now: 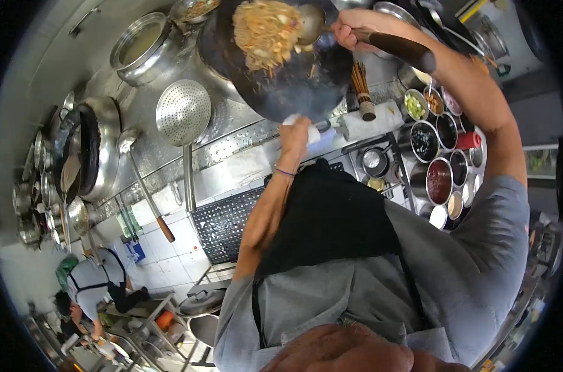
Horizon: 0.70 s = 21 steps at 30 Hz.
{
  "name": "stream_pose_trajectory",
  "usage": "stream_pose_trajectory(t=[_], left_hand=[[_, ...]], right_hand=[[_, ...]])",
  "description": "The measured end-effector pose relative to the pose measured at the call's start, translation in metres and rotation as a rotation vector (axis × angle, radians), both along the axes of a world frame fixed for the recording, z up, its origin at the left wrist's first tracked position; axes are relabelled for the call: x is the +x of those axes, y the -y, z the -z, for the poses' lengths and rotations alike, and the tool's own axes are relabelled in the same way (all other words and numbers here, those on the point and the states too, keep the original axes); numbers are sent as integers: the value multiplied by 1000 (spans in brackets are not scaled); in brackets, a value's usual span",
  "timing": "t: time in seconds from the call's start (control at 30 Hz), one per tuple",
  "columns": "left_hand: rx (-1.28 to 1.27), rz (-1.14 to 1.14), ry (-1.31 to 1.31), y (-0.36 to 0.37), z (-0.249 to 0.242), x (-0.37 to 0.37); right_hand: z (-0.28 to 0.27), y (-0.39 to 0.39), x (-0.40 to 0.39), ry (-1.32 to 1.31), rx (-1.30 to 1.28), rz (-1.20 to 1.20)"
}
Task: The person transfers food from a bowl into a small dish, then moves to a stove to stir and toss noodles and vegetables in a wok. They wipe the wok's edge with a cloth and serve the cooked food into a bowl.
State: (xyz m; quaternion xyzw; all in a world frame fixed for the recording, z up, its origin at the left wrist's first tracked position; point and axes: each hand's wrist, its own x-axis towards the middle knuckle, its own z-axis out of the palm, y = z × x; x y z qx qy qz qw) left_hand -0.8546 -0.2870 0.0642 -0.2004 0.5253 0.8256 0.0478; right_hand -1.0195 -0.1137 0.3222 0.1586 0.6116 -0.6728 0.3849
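A dark wok (275, 93) tilts over the stove at the top middle, with a mass of fried noodles (263, 37) in its far part. My left hand (298, 133) is closed at the wok's near edge, around a folded white cloth (310, 134); the handle itself is hidden. My right hand (354, 30) grips a ladle (312, 25) by its metal shaft. The ladle's bowl touches the noodles, and its dark wooden handle end (405, 51) lies along my forearm.
A perforated skimmer (183, 111) and another ladle (146, 186) lie left of the wok. Metal pots of sauces (439, 180) and chopped vegetables (415, 104) stand at the right. A bamboo brush (362, 93) lies beside the wok. Another person (98, 282) bends at the lower left.
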Motion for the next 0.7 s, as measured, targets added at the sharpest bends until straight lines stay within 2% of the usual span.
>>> stream_pose_trajectory(t=[0.07,0.17,0.2,0.23,0.27,0.37,0.47,0.53,0.7], left_hand=[[71,28,12,6,-4,3],[269,78,133,31,-43,7],[335,91,181,40,-52,10],[399,107,223,48,-58,9],[471,140,220,55,-56,9],[655,198,220,61,-54,3],[621,114,290,64,-62,-22],[630,149,290,75,-59,-41],[671,136,313,77,-66,-65]], right_hand=[[-3,16,-6,221,-61,-41],[36,17,10,318,-418,210],[37,10,17,281,-350,85],[98,-28,-8,757,-763,249],[95,-25,7,661,-679,370],[67,-15,41,720,-893,381],[60,-14,41,709,-981,433],[41,-13,38,662,-980,459],[-29,-18,59,230,-919,230]])
